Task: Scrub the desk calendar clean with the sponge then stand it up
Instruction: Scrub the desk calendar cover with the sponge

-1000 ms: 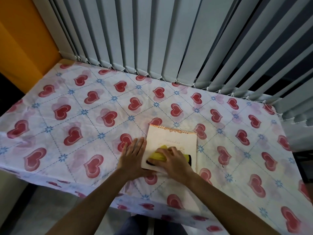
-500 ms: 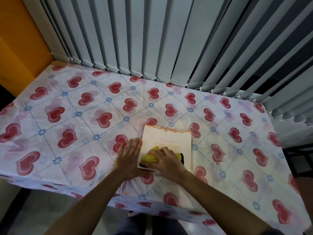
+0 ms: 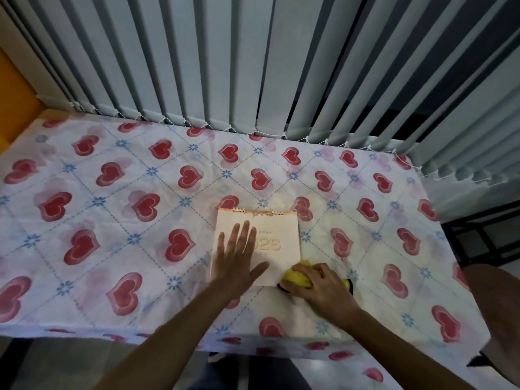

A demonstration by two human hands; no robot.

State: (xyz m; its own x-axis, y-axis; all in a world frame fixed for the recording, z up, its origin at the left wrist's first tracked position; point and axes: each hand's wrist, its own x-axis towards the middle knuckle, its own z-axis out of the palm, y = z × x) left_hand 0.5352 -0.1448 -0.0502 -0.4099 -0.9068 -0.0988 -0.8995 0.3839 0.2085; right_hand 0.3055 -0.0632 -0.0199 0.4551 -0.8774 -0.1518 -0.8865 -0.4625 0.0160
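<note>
The left hand (image 3: 239,258) is lying flat with fingers spread on the desk calendar (image 3: 277,246), which is lying face-up on the bench (image 3: 112,220). At its near right corner, the right hand (image 3: 323,288) is gripping the yellow sponge (image 3: 295,277).

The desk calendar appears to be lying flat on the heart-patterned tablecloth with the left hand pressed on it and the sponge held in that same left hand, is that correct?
Not quite: the head view shows the sponge in the right hand, at the near right corner of the desk calendar. The left hand only presses flat on the calendar, which lies flat on the tablecloth.
</note>
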